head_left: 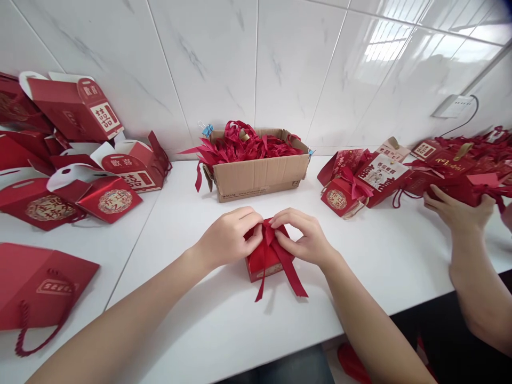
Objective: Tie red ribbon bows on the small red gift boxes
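A small red gift box (259, 271) stands on the white table in front of me. On its top a red ribbon (288, 269) is looped into a bow, and its two tails hang down over the near side. My left hand (237, 234) pinches the bow's left loop between thumb and fingers. From the other side, my right hand (302, 234) pinches the right loop near the knot. Both hands are closed, and the fingers partly cover the loops and the box top.
Behind the gift box a cardboard box (256, 178) holds many red ribbons. Red gift boxes (108, 202) pile up at left, beside a red bag with a rope handle (44, 288). More boxes (344, 197) stand at right, where a co-worker's hand (460, 210) holds a red box.
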Demonstrator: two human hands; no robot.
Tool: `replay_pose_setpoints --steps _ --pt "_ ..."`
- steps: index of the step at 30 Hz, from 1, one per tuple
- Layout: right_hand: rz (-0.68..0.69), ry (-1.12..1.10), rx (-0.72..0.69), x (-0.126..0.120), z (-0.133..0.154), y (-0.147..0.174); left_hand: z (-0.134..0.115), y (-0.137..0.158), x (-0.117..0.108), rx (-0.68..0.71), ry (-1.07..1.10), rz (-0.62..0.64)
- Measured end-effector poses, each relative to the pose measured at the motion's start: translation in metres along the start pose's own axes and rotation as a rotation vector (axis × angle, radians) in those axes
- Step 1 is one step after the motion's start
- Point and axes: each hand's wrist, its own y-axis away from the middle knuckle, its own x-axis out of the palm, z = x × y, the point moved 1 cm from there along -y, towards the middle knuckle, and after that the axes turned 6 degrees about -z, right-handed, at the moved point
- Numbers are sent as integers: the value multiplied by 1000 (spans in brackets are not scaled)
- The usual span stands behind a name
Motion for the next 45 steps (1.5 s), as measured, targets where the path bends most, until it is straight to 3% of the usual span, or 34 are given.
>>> replay_pose_setpoints --steps 5,13,25,39,45 --pt "-15 105 15 -3 -3 0 2 0 -1 33 8 53" --pt "-30 100 -114 -7 -9 1 3 1 -5 97 -113 107" --pt "56 205 -202 -5 -6 4 3 0 -9 94 -216 166" --pt "102 199 -230 -8 -1 3 9 -1 -14 32 -172 190" --pt "78 178 -237 -10 -2 2 4 -4 -19 -83 -39 242"
